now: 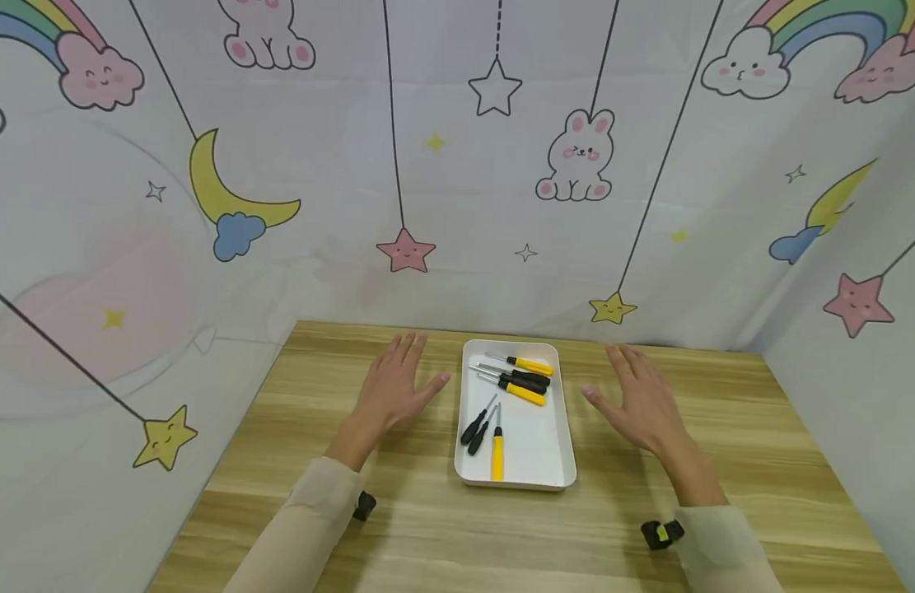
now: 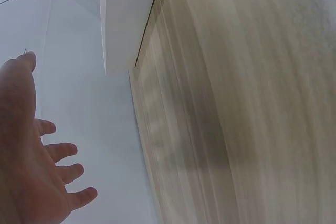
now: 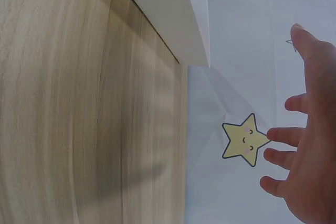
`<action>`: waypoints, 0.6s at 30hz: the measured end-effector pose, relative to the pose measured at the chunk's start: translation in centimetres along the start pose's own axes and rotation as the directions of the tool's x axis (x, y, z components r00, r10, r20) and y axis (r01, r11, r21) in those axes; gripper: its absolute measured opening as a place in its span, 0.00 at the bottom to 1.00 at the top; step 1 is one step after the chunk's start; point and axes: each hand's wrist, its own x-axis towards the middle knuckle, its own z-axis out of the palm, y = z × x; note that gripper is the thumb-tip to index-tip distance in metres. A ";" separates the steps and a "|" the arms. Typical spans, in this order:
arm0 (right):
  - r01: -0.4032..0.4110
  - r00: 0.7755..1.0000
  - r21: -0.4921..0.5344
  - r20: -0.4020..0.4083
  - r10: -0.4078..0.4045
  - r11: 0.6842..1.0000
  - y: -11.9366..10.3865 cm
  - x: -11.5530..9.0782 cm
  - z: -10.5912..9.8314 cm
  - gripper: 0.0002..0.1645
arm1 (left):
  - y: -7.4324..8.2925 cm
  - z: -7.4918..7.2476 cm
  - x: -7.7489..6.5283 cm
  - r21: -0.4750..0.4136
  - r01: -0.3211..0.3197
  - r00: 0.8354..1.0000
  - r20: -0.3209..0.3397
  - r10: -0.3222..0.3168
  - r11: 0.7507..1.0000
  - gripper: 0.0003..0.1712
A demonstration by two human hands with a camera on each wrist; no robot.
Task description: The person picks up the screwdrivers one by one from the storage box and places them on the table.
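A white rectangular tray (image 1: 534, 436) stands between my two hands in the head view. Across its far half lie several screwdrivers with yellow or black handles, among them a yellow screwdriver (image 1: 531, 366) at the back. Nearer the front are two small black screwdrivers (image 1: 475, 430) and a yellow screwdriver (image 1: 497, 453) pointing away from me. My left hand (image 1: 394, 391) is held left of the tray, fingers spread and holding nothing. To the tray's right my right hand (image 1: 641, 403) is likewise spread and bare. Both wrist views show the tray's outer wall (image 2: 123, 19) beside the hand.
A wood-grain table (image 1: 420, 535) carries the tray. Behind it and along both sides hangs a white cloth (image 1: 472, 198) printed with stars, moons and rabbits. Small black wrist devices, such as the right one (image 1: 660, 534), sit at each cuff.
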 end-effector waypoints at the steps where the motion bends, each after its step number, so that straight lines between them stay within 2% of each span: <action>1: 0.003 1.000 -0.001 -0.002 -0.003 1.000 -0.1 0.0 0.0 0.56 | 0.1 0.0 0.0 -0.005 -0.001 1.000 -0.001 0.001 1.000 0.55; 7: 0.023 1.000 -0.010 -0.016 -0.023 1.000 -0.2 0.3 0.1 0.56 | 0.4 -0.1 0.1 -0.028 -0.002 1.000 0.007 0.002 1.000 0.54; 18: 0.047 0.999 0.005 0.005 -0.047 0.999 -1.0 0.9 0.0 0.55 | 1.3 0.1 0.1 -0.044 -0.015 1.000 0.021 0.016 0.999 0.52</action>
